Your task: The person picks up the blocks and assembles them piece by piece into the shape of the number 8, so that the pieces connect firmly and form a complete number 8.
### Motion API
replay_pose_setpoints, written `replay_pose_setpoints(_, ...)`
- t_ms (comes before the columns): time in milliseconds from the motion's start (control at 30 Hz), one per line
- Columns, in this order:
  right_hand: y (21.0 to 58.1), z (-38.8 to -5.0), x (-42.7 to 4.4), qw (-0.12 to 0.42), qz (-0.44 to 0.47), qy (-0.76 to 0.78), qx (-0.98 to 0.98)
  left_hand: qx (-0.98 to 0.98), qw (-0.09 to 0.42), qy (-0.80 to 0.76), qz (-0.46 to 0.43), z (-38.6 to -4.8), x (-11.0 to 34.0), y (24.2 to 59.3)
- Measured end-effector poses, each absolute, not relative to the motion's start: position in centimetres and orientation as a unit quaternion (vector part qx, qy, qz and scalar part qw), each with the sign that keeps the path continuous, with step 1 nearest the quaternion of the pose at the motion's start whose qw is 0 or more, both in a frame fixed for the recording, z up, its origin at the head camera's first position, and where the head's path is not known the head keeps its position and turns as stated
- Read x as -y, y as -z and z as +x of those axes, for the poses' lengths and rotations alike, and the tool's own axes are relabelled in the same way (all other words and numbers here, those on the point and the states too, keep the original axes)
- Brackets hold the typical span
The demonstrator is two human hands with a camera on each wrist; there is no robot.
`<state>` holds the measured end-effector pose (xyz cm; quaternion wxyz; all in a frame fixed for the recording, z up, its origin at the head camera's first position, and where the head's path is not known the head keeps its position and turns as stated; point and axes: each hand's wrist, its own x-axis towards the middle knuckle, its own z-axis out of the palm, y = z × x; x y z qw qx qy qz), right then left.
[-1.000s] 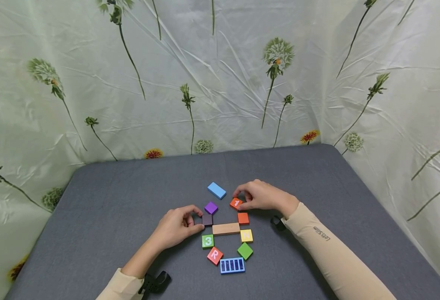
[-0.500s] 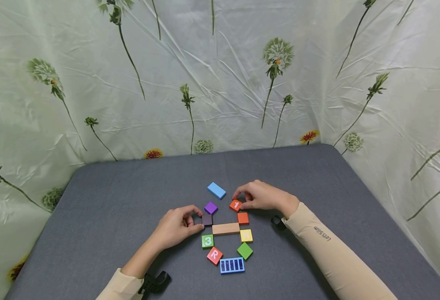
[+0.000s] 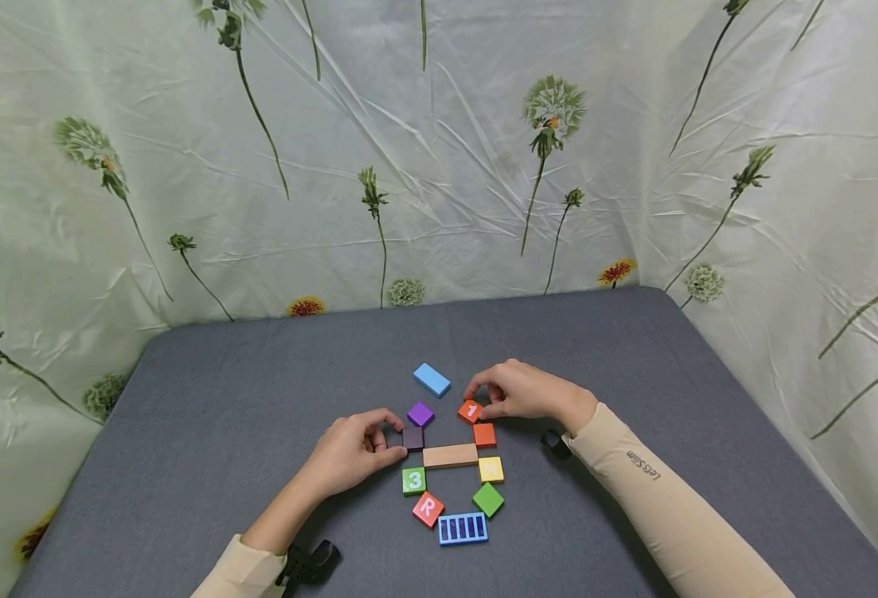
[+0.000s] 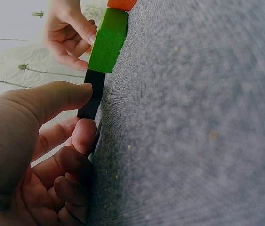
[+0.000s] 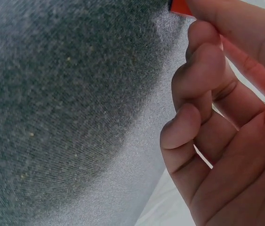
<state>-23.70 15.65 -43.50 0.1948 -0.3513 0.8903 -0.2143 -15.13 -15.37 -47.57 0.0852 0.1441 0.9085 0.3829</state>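
Observation:
My left hand [image 3: 352,447] pinches a dark purple square block [image 3: 413,438] at its left side, between thumb and index finger. In the left wrist view the thumb touches the same dark block [image 4: 94,84]; the other fingers curl below. My right hand [image 3: 524,390] grips an orange block marked 1 [image 3: 471,410], thumb on the near side and fingertips on the far side. In the right wrist view only a corner of that orange block [image 5: 181,6] shows. A purple block [image 3: 420,414] sits just beyond the dark one, and a plain orange block [image 3: 485,434] lies nearer me than the numbered one.
More blocks form a loop on the grey cloth table [image 3: 222,415]: a wooden bar [image 3: 450,456], green 3 [image 3: 414,481], red R [image 3: 428,509], slotted blue [image 3: 463,529], green [image 3: 488,499] and yellow [image 3: 492,470]. Beyond them lies a light blue block [image 3: 432,379].
The orange block marked 1 has shifted and turned slightly under my right hand, moving a little toward me. My left hand and the other blocks have stayed in place.

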Motion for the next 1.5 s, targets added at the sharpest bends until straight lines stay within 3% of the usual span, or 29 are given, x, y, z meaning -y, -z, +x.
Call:
replay_pose_setpoints(1067,42.8,-23.8,-15.9,0.2,-0.344,0.226,-0.889,-0.909,0.085,-0.382,0.143,-15.2,15.4,47.8)
replay_pose_setpoints(1500,42.3,-24.6,-13.1,0.164,-0.304,0.192,-0.918,-0.908,0.087,-0.385,0.142,-15.2,15.4,47.7)
